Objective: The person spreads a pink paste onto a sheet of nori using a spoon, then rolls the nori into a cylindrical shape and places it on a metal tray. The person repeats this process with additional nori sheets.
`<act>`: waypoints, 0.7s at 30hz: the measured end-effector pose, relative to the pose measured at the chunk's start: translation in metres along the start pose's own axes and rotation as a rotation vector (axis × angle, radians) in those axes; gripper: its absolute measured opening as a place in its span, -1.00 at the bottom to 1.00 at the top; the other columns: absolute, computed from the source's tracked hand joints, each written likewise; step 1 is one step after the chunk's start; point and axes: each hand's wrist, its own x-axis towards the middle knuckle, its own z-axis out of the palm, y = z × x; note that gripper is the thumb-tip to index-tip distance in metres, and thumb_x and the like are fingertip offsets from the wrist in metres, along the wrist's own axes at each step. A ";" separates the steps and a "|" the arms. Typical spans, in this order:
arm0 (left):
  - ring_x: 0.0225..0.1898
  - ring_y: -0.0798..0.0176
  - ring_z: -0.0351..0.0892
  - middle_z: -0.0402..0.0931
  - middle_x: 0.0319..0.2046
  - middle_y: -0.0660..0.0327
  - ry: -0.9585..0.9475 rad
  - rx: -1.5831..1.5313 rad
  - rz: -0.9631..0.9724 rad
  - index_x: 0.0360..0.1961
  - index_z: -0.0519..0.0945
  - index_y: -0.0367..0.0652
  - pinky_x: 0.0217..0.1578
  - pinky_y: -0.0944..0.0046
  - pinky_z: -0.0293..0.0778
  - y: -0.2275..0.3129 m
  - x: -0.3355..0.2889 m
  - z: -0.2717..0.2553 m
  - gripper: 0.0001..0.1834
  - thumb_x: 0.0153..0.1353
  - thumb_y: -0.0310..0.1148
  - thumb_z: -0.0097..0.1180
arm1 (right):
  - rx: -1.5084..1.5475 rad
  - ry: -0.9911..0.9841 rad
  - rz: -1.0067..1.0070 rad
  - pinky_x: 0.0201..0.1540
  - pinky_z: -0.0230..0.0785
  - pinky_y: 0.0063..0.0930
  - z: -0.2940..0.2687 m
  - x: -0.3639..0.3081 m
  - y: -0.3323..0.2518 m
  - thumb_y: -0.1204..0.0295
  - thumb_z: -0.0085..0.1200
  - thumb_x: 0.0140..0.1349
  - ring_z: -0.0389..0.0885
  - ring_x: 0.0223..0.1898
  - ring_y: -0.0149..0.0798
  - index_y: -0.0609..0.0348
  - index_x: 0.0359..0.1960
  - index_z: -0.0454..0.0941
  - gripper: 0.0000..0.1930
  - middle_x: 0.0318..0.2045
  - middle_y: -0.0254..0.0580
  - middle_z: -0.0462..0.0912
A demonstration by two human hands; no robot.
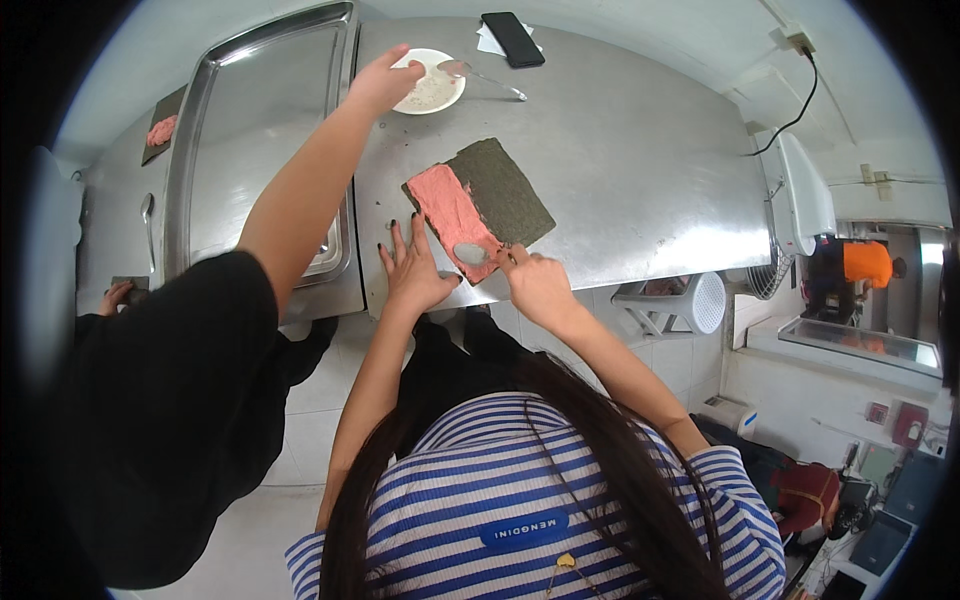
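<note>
A dark green seaweed sheet point(515, 195) lies at a slant on the steel table, its left part coated with a pink paste point(443, 203). My right hand point(540, 287) is closed round a spoon, most of its handle hidden by the fingers. The spoon's shiny bowl point(468, 254) presses on the paste near the sheet's front edge. With fingers spread, my left hand point(412, 272) rests at the sheet's left edge, fingertips touching or very close to it; nothing is held in it.
A co-worker's hand point(382, 85) reaches from the left over a white bowl point(432, 95) with a second spoon point(498, 87) in it. A large steel tray point(275, 130) stands left. Behind lies a black phone point(513, 40). A white stool point(680, 303) stands by the table's front.
</note>
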 end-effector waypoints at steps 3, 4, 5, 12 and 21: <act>0.45 -0.13 -0.44 -0.06 0.38 -0.10 0.022 0.022 -0.020 0.39 -0.38 -0.16 0.34 -0.23 -0.45 -0.005 -0.001 0.003 0.35 -0.26 -0.18 0.39 | 0.066 -0.141 -0.095 -0.47 0.47 -0.23 -0.016 -0.011 0.001 0.50 0.00 0.02 0.61 -0.47 -0.09 0.10 -0.16 0.61 -0.69 -0.43 -0.12 0.52; 0.45 -0.12 -0.43 -0.03 0.38 -0.09 0.019 0.034 -0.020 0.39 -0.37 -0.17 0.34 -0.23 -0.46 -0.005 -0.002 0.003 0.34 -0.25 -0.18 0.39 | 0.111 -0.196 -0.128 -0.46 0.47 -0.22 -0.026 -0.013 0.004 0.49 0.00 0.02 0.62 -0.46 -0.09 0.12 -0.17 0.61 -0.70 -0.42 -0.12 0.52; 0.45 -0.11 -0.42 -0.01 0.37 -0.07 0.015 0.046 -0.019 0.39 -0.37 -0.17 0.34 -0.23 -0.47 -0.006 -0.003 0.002 0.34 -0.24 -0.18 0.39 | 0.135 -0.173 -0.101 -0.44 0.48 -0.22 -0.032 -0.013 0.008 0.48 0.02 0.00 0.62 -0.44 -0.07 0.17 -0.22 0.59 -0.74 -0.41 -0.09 0.53; 0.45 -0.11 -0.41 0.03 0.36 -0.04 0.026 0.060 -0.028 0.39 -0.37 -0.13 0.33 -0.27 -0.42 0.000 -0.004 0.001 0.40 -0.27 -0.09 0.46 | 0.079 -0.059 -0.073 -0.42 0.49 -0.24 -0.010 -0.008 0.024 0.51 0.02 -0.05 0.62 -0.43 -0.08 0.20 -0.29 0.59 -0.76 -0.40 -0.11 0.54; 0.44 -0.15 -0.35 0.09 0.34 -0.05 0.114 0.069 -0.088 0.38 -0.34 -0.11 0.31 -0.33 -0.34 0.011 -0.005 0.010 0.40 -0.29 -0.17 0.49 | 0.055 -0.069 -0.143 -0.42 0.50 -0.25 -0.007 0.001 0.051 0.50 0.01 -0.05 0.63 -0.41 -0.12 0.20 -0.44 0.59 -0.86 -0.43 -0.12 0.56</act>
